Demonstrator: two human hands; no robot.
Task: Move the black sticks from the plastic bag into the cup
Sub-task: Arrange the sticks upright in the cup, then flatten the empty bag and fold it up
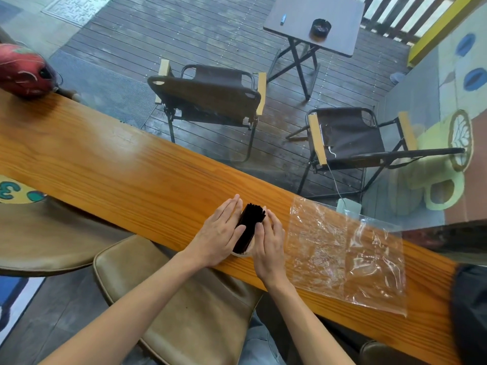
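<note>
Two hands flank the cup (243,252) at lower centre of the frame. The left hand (220,234) lies flat against the cup's left side, its fingers (232,209) straight and together, grasping nothing. The right hand (271,239) lies against the right side, its fingers (274,219) likewise extended and released. The sticks (249,226) stand as one black bundle in the cup, between the two palms, their tops level with the fingertips. Only the pale lower rim of the cup shows; the rest is hidden by the hands.

The bag (345,256) lies flat on the worktop (105,164) just right of the right hand, at lower right of the frame. It is clear and creased, and no sticks are visible inside it.

The worktop is a long wooden board running from upper left to lower right. A red helmet (25,72) rests at its upper-left end. A padded stool (184,306) sits below the arms.

Beyond the worktop, two folding chairs (208,93) stand on dark decking. A small table (315,22) at upper right carries an ashtray (321,27) and a blue lighter (282,19).
</note>
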